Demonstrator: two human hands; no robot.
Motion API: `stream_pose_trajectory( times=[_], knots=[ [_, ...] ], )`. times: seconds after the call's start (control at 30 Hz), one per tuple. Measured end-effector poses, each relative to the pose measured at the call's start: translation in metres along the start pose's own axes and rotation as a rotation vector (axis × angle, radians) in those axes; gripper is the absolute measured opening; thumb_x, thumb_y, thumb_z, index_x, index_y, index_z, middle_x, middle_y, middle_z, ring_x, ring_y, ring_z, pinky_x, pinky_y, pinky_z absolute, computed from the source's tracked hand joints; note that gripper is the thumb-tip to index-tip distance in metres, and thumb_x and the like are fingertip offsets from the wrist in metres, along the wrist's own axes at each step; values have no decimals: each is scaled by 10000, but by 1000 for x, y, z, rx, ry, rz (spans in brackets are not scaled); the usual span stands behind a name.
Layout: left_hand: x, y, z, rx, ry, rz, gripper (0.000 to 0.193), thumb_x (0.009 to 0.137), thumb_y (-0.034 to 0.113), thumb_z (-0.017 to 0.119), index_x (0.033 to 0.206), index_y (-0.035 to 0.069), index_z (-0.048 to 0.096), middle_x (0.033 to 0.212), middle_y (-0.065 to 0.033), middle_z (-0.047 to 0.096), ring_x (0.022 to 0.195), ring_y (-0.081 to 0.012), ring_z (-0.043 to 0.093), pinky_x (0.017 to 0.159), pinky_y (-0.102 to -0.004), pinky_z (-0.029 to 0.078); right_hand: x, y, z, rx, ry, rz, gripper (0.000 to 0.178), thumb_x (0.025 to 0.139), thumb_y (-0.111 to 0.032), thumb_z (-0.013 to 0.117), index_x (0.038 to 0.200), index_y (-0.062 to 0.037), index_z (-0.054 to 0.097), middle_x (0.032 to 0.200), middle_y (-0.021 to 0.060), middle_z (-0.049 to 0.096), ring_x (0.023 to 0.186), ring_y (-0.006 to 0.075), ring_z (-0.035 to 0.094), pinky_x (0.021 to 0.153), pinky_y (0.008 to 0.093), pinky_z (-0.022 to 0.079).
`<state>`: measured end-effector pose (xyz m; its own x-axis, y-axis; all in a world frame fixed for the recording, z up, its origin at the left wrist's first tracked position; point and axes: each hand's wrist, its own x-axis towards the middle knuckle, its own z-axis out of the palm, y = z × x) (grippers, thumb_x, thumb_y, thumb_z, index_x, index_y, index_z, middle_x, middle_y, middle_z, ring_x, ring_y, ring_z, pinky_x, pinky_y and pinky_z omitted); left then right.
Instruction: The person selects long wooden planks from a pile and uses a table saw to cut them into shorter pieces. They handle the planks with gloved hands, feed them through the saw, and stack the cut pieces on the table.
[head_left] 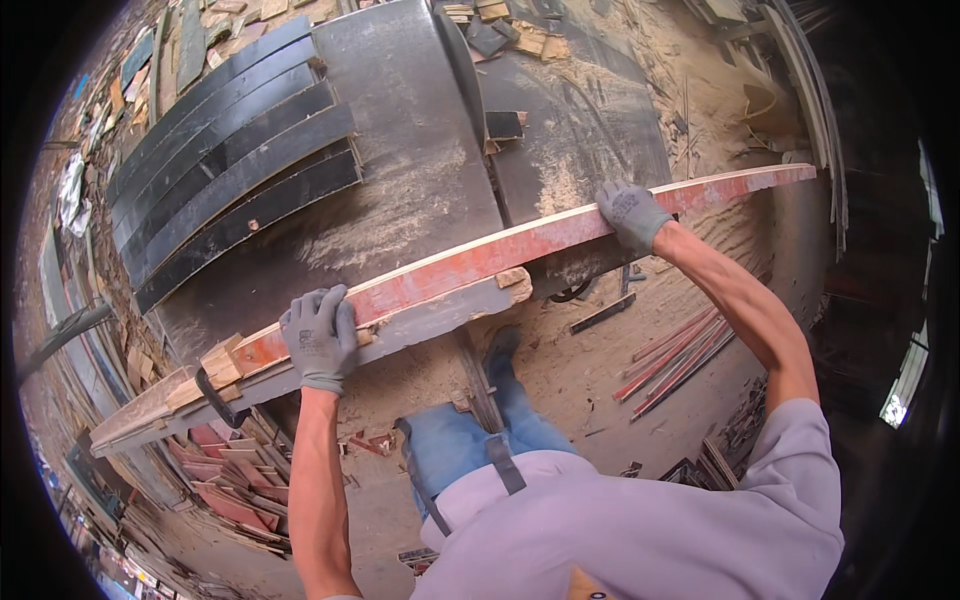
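A long red board (437, 280) with a pale edge runs across the near side of a dark worktable (400, 130). My left hand (320, 338), in a grey glove, is closed over the board's left part, fingers over its upper edge. Farther right, my right hand (632, 212), also gloved, grips the same board from above. Along the near side of the red board lies a grey wooden beam (430, 318) with a small wood block (512, 277) at its right end. A dark metal clamp (215, 395) sits on the beam left of my left hand.
Several dark board strips (240, 140) lie stacked on the table's left. Sawdust (390, 215) covers parts of the tabletop, near a small dark block (505, 125). Red strips (675, 360) lie on the floor at right; scrap boards (235, 480) are piled at lower left.
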<state>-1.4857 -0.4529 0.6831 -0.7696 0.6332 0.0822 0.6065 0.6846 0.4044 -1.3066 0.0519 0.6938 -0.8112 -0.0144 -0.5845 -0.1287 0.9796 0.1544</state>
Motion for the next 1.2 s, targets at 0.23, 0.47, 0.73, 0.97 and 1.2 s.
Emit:
stream_pose_trajectory(
  times=[0.23,0.47,0.73,0.97,1.2],
  knots=[
    [0,5,4,12,11,-2,203,928,222,659,1107,165,736,1035,-36,701,1017,-266,624,927,-429,424,4,-1,2,0,-7,45,410,770,-64,731,1156,-17,599,1134,173,622,1080,331,647,864,443,575],
    [-13,-14,8,88,79,23,192,936,259,654,1086,184,747,994,-35,683,982,-266,622,870,-435,435,19,-9,18,-55,66,103,467,696,-35,723,1140,-5,579,1121,206,603,1110,379,619,885,456,547],
    [-4,-8,0,76,88,-18,173,937,298,668,1045,204,764,962,-28,682,985,-271,622,893,-452,445,23,-8,25,100,121,174,542,697,7,704,1217,12,549,1270,239,554,1247,396,552,986,467,506],
    [-4,5,2,61,94,-8,201,958,290,635,1072,182,760,973,-39,688,970,-265,624,863,-427,440,26,-12,-2,54,150,69,436,740,-19,675,1160,40,575,1125,261,648,1062,408,675,873,483,572],
    [1,-3,7,64,97,9,187,959,240,642,1085,163,757,982,-41,692,972,-264,621,881,-415,435,20,-15,-12,37,119,117,473,773,-73,727,1215,26,590,1178,223,632,1105,381,670,875,464,576]
  ],
)
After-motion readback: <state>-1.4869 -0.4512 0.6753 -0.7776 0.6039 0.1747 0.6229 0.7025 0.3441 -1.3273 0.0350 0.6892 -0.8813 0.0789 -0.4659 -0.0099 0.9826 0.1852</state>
